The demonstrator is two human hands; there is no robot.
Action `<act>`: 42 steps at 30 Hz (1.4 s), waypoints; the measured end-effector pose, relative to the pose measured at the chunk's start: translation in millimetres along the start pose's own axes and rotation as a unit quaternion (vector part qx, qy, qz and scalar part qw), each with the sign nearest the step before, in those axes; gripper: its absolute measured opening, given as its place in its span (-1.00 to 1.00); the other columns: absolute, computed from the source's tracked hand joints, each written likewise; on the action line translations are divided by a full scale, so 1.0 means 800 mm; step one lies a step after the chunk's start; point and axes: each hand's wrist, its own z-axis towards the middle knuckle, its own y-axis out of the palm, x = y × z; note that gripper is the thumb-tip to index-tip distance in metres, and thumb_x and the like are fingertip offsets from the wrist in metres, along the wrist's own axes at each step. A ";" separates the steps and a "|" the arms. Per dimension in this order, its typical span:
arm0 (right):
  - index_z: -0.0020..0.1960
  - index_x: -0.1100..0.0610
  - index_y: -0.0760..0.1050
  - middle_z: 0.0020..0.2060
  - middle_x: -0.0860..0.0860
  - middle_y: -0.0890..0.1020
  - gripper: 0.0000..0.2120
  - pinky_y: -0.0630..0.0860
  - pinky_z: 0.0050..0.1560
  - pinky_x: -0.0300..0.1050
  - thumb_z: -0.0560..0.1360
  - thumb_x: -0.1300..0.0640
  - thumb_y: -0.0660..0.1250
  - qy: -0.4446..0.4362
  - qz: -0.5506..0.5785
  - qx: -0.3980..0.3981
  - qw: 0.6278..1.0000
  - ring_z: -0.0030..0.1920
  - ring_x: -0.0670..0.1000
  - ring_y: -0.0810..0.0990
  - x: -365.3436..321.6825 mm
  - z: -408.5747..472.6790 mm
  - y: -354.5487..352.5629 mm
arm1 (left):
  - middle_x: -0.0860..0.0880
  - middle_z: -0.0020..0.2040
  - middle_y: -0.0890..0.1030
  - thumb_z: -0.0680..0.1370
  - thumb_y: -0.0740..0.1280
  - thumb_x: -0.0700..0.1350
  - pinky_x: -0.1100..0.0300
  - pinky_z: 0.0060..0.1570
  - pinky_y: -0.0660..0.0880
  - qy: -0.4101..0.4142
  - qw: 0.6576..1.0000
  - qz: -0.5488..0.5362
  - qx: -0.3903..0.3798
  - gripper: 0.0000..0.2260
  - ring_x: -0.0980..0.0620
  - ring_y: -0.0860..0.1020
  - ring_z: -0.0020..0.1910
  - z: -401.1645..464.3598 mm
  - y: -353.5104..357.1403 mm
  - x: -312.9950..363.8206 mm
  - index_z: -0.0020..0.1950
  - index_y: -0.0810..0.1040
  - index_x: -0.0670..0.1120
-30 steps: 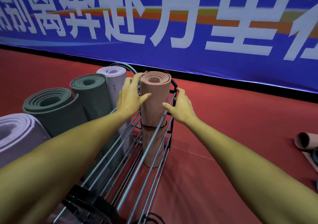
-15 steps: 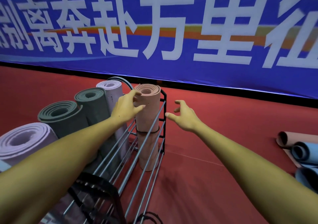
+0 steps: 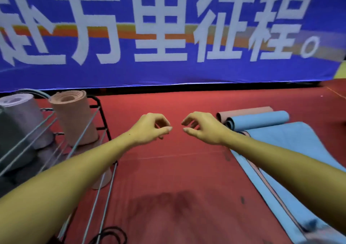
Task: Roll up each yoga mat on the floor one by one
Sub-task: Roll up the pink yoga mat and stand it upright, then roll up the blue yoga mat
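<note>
A rolled pink mat (image 3: pixel 74 116) stands upright at the end of a black wire rack (image 3: pixel 97 129) on the left, with a rolled lilac mat (image 3: pixel 20 112) behind it. My left hand (image 3: pixel 151 128) and my right hand (image 3: pixel 203 128) hover side by side over the red floor, fingers loosely curled, holding nothing. On the right, light blue mats (image 3: pixel 292 142) lie flat on the floor with their far ends curled (image 3: pixel 258 120), and a pink mat (image 3: pixel 245 111) curls behind them.
A large blue banner (image 3: pixel 168 37) with white characters runs along the back. Grey rolled mats (image 3: pixel 11 137) fill the rack at the far left. A black strap (image 3: pixel 110 236) lies on the floor by the rack's near end. Red carpet (image 3: pixel 177 178) stretches between rack and flat mats.
Both hands have let go of the upright pink mat and drawn back over the floor. My view has swung right, bringing the flat blue mats into sight.
</note>
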 end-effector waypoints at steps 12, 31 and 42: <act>0.17 -0.01 0.64 -0.01 -0.11 0.70 -0.84 0.50 -0.05 -0.26 0.60 0.03 0.46 0.319 0.084 0.080 0.941 -0.11 -0.22 0.66 0.360 -0.301 -0.038 | -0.05 -0.21 0.70 0.58 0.49 -0.11 0.17 -0.39 0.57 -0.012 0.983 -0.091 -0.158 -0.95 0.00 0.70 -0.31 0.128 0.393 0.087 -0.04 0.68 -0.08; 0.33 0.02 0.47 0.25 0.06 0.49 -0.43 0.54 0.12 0.10 0.49 -0.33 0.42 0.557 -0.085 -0.107 0.819 0.29 0.18 0.48 0.700 -0.506 0.200 | 0.07 -0.27 0.65 0.56 0.48 -0.06 0.34 -0.18 0.52 -0.088 0.939 -0.075 -0.325 -0.92 0.15 0.58 -0.27 0.181 0.889 0.027 -0.13 0.67 0.01; -0.03 0.13 0.54 -0.06 0.09 0.65 -0.75 0.45 -0.17 0.01 0.50 -0.06 0.33 0.493 -0.133 -0.069 0.857 0.00 0.22 0.61 0.708 -0.512 0.218 | -0.14 -0.11 0.60 0.59 0.47 0.03 0.19 -0.41 0.43 -0.348 0.847 -0.313 -0.251 -0.52 0.03 0.51 -0.40 0.211 0.989 0.039 0.38 0.40 -0.17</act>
